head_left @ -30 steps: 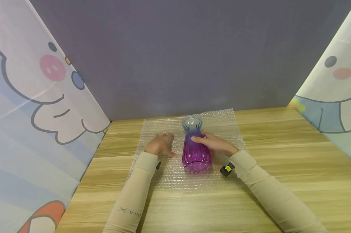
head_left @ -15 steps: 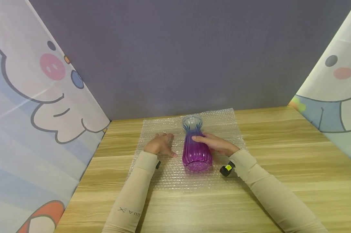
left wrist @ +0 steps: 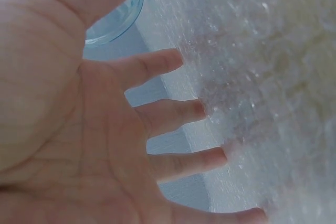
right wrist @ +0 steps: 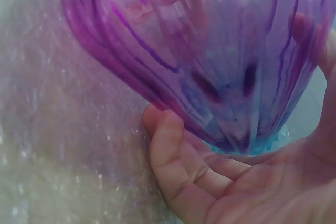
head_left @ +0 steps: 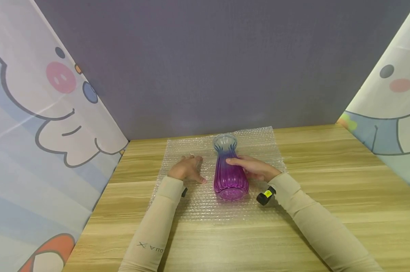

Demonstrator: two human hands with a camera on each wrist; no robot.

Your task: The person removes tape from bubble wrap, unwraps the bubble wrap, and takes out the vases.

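Observation:
A ribbed glass vase (head_left: 230,177), purple at its base and fading through blue to a clear flared rim, lies on its side on a sheet of bubble wrap (head_left: 198,207), rim toward the back wall. My right hand (head_left: 254,167) grips it from the right, thumb on top; in the right wrist view the fingers (right wrist: 168,140) curl against the lower side of the glass. To the left of the vase, my left hand (head_left: 188,169) has its fingers spread, their tips touching the bubble wrap (left wrist: 262,93). Part of the vase's rim (left wrist: 118,22) shows behind that thumb.
The bubble wrap lies flat on a wood-grain table (head_left: 225,245), its far edge near the grey back wall (head_left: 205,68). Cartoon-printed cloths (head_left: 38,132) hang at the left and right sides. A dark wrist camera (head_left: 266,195) sits under the right sleeve.
The vase and my right hand have shifted very slightly to the right. My left hand stays in place.

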